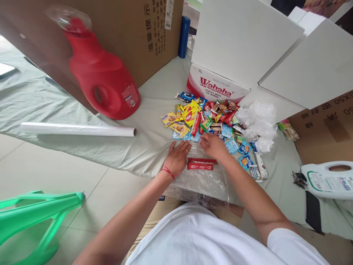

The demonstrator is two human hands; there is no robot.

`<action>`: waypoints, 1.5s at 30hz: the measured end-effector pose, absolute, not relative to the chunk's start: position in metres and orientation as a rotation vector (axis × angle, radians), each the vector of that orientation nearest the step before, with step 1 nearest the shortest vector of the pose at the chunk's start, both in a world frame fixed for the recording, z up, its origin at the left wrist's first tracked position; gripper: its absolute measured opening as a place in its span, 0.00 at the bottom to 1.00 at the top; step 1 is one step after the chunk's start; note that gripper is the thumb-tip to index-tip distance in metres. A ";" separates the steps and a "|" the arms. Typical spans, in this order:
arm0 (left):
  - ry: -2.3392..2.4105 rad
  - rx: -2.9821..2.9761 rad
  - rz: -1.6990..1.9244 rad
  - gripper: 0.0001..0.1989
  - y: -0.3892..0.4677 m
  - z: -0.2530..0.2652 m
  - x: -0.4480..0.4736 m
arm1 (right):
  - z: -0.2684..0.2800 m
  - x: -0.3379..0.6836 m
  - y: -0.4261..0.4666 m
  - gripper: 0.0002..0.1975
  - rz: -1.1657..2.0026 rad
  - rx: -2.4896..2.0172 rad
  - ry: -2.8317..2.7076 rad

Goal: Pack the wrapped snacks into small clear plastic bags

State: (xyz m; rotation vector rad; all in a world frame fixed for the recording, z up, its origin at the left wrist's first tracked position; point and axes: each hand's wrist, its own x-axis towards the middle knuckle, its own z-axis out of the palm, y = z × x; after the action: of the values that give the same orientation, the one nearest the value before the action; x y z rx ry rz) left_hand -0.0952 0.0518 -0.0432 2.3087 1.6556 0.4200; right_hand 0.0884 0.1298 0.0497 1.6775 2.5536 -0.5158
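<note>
My left hand (178, 158) lies flat, fingers stretched out, on the left edge of a clear plastic bag (193, 180). My right hand (213, 145) is curled with its fingertips drawn together over the bag's upper part, beside the snack pile; what they pinch, if anything, is hidden. Two slim red packets (200, 166) lie side by side on or in the bag, between my forearms. Just beyond my hands spreads a heap of wrapped snacks, with a yellow packet (191, 114), a red stick packet (195, 124) and light-blue packets (231, 146).
Crumpled clear plastic bags (259, 121) sit right of the heap. Behind stand a Wahaha carton (217, 85) and white boxes (242, 44). At left are a red jug (106, 77) and a white roll (79, 129); a white bottle (328, 180) lies at right. A green stool (41, 213) stands on the floor.
</note>
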 end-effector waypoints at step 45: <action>1.613 2.061 0.779 0.24 0.052 -0.042 -0.105 | 0.035 0.135 0.075 0.18 -0.503 1.199 2.796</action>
State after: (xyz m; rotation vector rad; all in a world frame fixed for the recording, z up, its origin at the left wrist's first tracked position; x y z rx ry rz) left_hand -0.1052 0.0522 -0.0418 2.0607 1.6130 0.7794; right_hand 0.1349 0.0754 0.0346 1.1988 2.7958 -0.5030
